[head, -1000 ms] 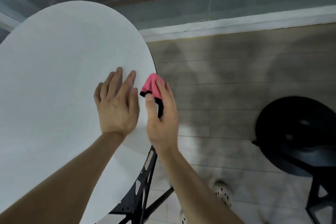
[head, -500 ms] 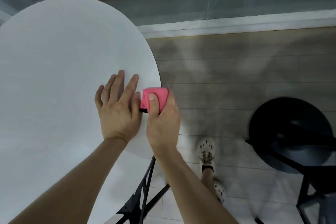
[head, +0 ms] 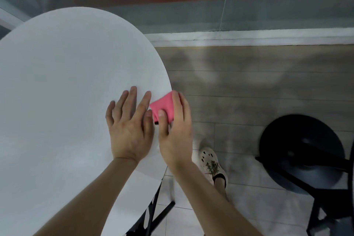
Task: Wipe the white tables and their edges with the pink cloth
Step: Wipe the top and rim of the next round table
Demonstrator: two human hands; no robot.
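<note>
At far left is the round white matt worktop (head: 67,82), smooth and rigid, filling that half of my view, with its curved rim running down the middle. My left hand (head: 130,126) lies flat on it just inside the rim, fingers straight and spread, holding nothing. I judge it is steadying the top.

Just beside that hand's forefinger is the small folded pink cloth (head: 163,104), wrapped over the worktop's rim. My right hand (head: 176,132) pinches it, with the thumb on the top face and the fingers curled over the outer side, their tips out of sight. I take the cloth to be light, soft and limp. It would bunch or skate on so slick a surface unless kept folded thick and pressed down. So the hold I want is this one, a pinch through the fold with the rim between thumb and fingers. A dark strip shows at the cloth's near corner, and I cannot tell whether it is a hem or the table's edge.

Under the top stands a black metal frame (head: 153,212). To the right lies a grey plank floor (head: 249,92) with a cream perforated shoe (head: 210,163) on it. A round black stool (head: 302,151) sits well apart. A glass wall (head: 191,15) closes the far side.
</note>
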